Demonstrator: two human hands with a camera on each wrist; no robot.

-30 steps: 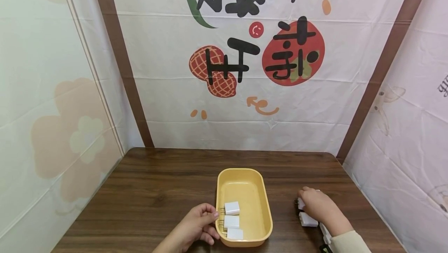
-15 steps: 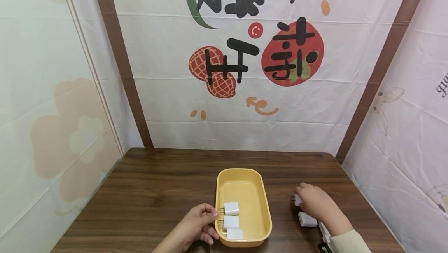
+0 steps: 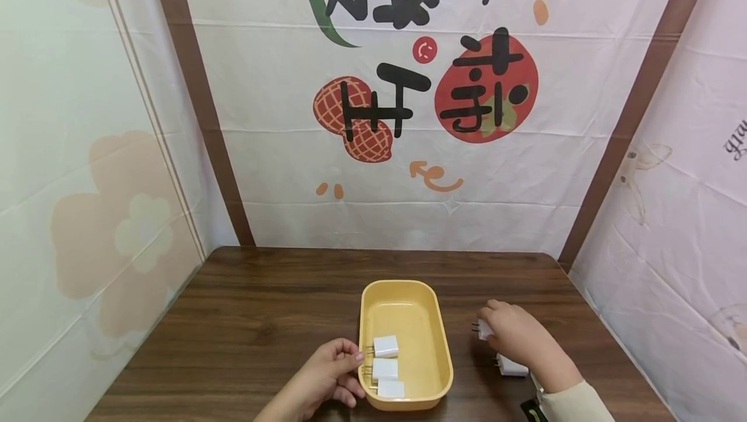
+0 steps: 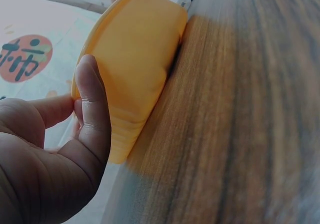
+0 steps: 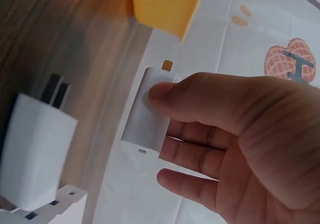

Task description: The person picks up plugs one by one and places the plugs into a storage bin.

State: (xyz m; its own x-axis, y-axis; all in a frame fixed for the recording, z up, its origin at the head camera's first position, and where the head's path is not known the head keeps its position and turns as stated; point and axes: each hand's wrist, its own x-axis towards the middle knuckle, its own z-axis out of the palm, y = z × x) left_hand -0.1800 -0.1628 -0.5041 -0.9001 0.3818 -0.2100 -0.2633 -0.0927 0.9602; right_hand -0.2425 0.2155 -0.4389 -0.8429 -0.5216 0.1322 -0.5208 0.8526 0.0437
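The left hand (image 3: pixel 328 373) pinches the rim of the yellow tray (image 3: pixel 421 344). Three white chargers (image 3: pixel 385 369) lie inside, along the left wall. Right of the tray, a loose charger (image 3: pixel 512 367) lies on the table (image 3: pixel 268 318); just beyond, the right hand (image 3: pixel 518 333) pinches another charger (image 3: pixel 485 330), prongs (image 3: pixel 475 327) toward the tray. A printed backdrop (image 3: pixel 280 169) hangs behind.

Curtained off in here, home or office I can't tell: wood-grain table (image 3: pixel 280 299) beneath the grip of the right hand (image 3: pixel 519 338), printed backdrop (image 3: pixel 373 227) beyond it, patterned cloth (image 3: pixel 117 214) on either side.
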